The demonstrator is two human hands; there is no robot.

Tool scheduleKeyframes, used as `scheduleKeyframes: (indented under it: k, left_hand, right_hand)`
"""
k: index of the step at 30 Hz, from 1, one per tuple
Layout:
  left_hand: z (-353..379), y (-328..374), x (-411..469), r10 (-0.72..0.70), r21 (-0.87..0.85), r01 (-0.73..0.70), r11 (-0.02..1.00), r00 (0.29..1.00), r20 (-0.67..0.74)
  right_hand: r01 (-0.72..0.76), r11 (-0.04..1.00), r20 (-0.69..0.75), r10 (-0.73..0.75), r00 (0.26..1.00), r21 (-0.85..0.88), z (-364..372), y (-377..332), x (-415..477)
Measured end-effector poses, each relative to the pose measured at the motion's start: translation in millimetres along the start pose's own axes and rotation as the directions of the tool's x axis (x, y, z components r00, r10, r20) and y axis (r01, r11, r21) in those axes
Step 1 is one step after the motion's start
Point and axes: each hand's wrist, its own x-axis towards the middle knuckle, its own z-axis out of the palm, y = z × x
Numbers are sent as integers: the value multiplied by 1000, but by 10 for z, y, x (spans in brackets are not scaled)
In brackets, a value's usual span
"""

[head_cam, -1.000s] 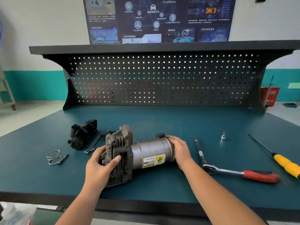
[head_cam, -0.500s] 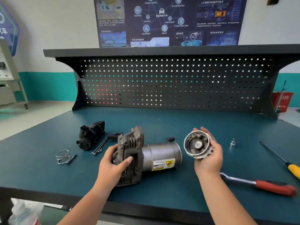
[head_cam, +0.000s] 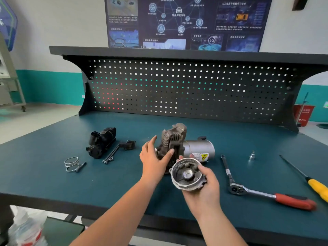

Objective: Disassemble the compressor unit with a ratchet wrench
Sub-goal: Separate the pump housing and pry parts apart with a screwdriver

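End cap over open mat
Right hand curls round the ribbed cup; left hand, fingers straight, touches finned compressor unit

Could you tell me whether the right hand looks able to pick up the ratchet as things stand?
Probably not at once: the right hand holds the cap, so its grip is taken. The ratchet lies bare on the bench just to its right, with nothing between them.

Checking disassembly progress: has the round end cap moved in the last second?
Yes. The end cap, in the right hand, came off the motor cylinder's right end and is now held in front of it, nearer the person.
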Motion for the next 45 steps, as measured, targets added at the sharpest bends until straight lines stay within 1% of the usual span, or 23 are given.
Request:
scheduleKeyframes:
  k: [3, 5, 7, 9, 11, 14, 17, 19, 22, 25, 26, 27, 29, 30, 31, 32, 33, 35, 37, 39, 41, 43, 45]
  left_hand:
    - [-346, 27, -384, 55, -253, -39, 967, 997, 56]
    - [-622, -70, -560, 2, -377, 79, 923, 978, 209]
    - [-889, -214, -613, -152, -443, 264, 857, 950, 272]
    - [-1157, -361, -541, -303, -490, 353, 797, 936, 180]
    - [-1419, -511, -391, -393, -473, 366, 801, 919, 47]
    - [-1705, -720, -130, -408, -268, 378, 886, 910, -66]
    - [-1801, -848, 42, -328, 154, 333, 930, 943, -57]
    - [-1813, -846, 92, -282, 354, 270, 895, 959, -18]
    - [-1843, -826, 147, -222, 527, 192, 828, 975, -6]
    - [-1849, -809, 153, -265, 658, 191, 728, 964, 13]
    - [-1842, -801, 134, -267, 664, 195, 721, 964, 6]
    - [-1830, -777, 107, -245, 657, 196, 728, 969, -18]
    - [-1794, -715, 31, -105, 601, 137, 787, 991, -88]
    - [-1759, -675, -9, 1, 555, 59, 830, 994, -107]
    - [-1706, -630, -42, 96, 499, -28, 866, 989, -110]
    - [-1624, -585, -67, 162, 440, -103, 892, 982, -98]
    - [-1517, -537, -82, 200, 384, -158, 910, 977, -72]
    - [-1230, -449, -68, 218, 305, -218, 927, 975, 34]
    - [-878, -353, 5, 140, 259, -186, 948, 972, 187]
    - [-530, -289, 132, -6, 231, -68, 971, 952, 307]
    - [-240, -281, 246, -80, 221, -4, 975, 925, 370]
    - [-67, -335, 300, -77, 158, 15, 987, 916, 394]
    - [-16, -388, 291, -58, 121, 14, 992, 930, 364]
  right_hand:
    - [-38, 998, 63, 41, 997, -56, 67, 261, 27]
    - [-56, 988, 105, 71, 992, -142, 185, 488, 93]
    - [-28, 939, 122, 74, 990, -344, 336, 739, 203]
    - [32, 783, 120, 55, 991, -622, 469, 1002, 363]
    - [38, 573, 121, 107, 987, -818, 570, 1241, 545]
    - [10, 301, 81, 225, 971, -954, 618, 1494, 804]
    - [15, 134, 49, 257, 965, -991, 619, 1632, 955]
    - [70, 4, 69, 225, 972, -998, 610, 1672, 994]
    - [106, -77, 87, 211, 974, -991, 605, 1676, 974]
    - [181, -255, 122, 232, 965, -950, 593, 1591, 907]
    - [206, -266, 136, 259, 956, -942, 584, 1526, 866]
    - [225, -230, 153, 292, 944, -947, 569, 1441, 804]
    - [288, -44, 261, 308, 915, -957, 526, 1214, 622]
    - [374, 90, 384, 239, 892, -923, 504, 1061, 530]
    - [481, 186, 503, 98, 859, -857, 470, 881, 440]
    - [579, 219, 577, -78, 813, -785, 410, 687, 383]
    - [653, 200, 603, -260, 754, -731, 351, 491, 360]
    - [675, 177, 500, -545, 673, -716, 248, 126, 441]
    - [586, 236, 320, -653, 686, -775, 200, -149, 635]
    - [427, 341, 192, -548, 814, -838, 216, -296, 843]
    - [303, 395, 152, -368, 917, -867, 258, -319, 994]
    - [243, 321, 168, -245, 955, -915, 276, -253, 1097]
    - [258, 163, 212, -254, 944, -952, 258, -177, 1146]
